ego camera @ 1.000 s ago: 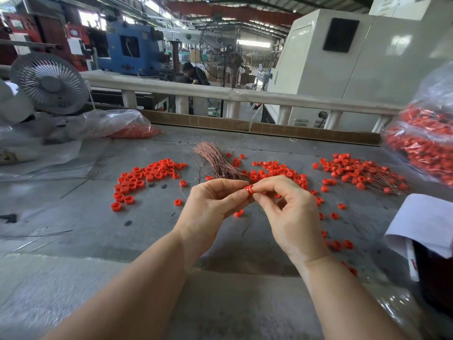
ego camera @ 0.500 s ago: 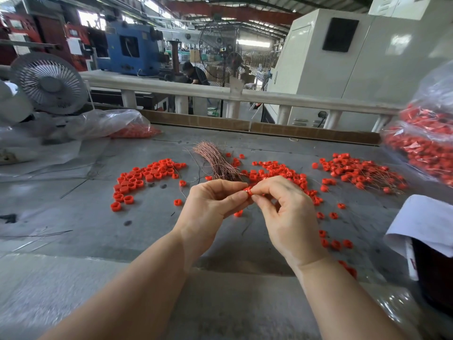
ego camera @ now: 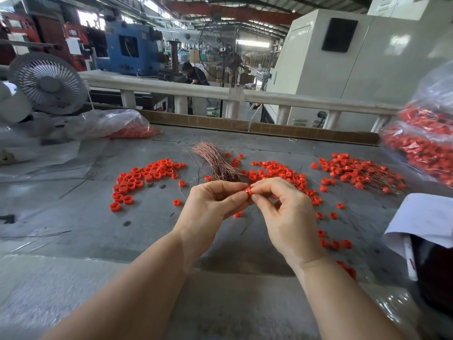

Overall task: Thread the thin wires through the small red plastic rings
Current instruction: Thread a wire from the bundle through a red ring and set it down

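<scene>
A small red ring (ego camera: 248,191) is pinched between the fingertips of my left hand (ego camera: 210,204) and my right hand (ego camera: 286,212), held above the grey table (ego camera: 85,224). Any wire at the ring is too thin to see. Just behind my hands lies a bundle of thin copper wires (ego camera: 215,160). A pile of plain red rings (ego camera: 144,177) sits to the left. More rings (ego camera: 277,173) lie behind my right hand. At the right, a pile of rings with wires in them (ego camera: 358,173) spreads out.
Loose rings (ego camera: 333,244) dot the table right of my right wrist. Clear bags of red rings stand at far right (ego camera: 426,148) and back left (ego camera: 122,126). A small fan (ego camera: 49,82) stands back left, a white cloth over a dark container (ego camera: 426,222) at right.
My hands have stayed together at the ring, with the fingertips shifting slightly around it. Nothing on the table has moved.
</scene>
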`<state>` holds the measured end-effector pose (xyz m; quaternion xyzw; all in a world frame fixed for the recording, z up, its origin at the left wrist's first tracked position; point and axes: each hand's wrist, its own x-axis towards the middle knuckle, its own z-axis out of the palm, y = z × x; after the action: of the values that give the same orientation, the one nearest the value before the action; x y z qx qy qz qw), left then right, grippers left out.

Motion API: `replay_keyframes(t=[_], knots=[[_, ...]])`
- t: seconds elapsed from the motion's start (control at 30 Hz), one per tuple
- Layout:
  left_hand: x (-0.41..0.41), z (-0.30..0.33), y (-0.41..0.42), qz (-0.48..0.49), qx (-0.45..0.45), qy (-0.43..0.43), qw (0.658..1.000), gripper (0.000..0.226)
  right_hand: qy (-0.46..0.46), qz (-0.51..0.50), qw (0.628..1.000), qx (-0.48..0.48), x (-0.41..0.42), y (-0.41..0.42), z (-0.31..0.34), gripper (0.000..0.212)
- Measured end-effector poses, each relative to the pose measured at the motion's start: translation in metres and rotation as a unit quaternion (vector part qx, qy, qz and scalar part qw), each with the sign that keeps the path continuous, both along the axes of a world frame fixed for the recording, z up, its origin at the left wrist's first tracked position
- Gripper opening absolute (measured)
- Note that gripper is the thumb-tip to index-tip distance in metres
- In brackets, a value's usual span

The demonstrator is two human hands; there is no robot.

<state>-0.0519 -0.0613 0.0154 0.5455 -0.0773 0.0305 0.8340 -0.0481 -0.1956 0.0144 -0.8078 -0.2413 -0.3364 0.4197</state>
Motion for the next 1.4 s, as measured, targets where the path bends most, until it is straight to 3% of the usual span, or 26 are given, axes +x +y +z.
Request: replay_keyframes(t=[0.83, 1.4], knots=[[-0.0007, 0.0015, -0.0002, -0.016, -0.054, 0.017, 0.998, 0.024, 0.014, 0.020, 0.998, 0.055, -0.0006, -0.0013, 0.0025, 0.015], [-0.0005, 0.0011, 0.0006, 0.009, -0.020, -0.010, 1.000, 0.023, -0.004, 0.020, 0.999, 0.050, 0.0001, -0.0011, 0.0012, 0.012]])
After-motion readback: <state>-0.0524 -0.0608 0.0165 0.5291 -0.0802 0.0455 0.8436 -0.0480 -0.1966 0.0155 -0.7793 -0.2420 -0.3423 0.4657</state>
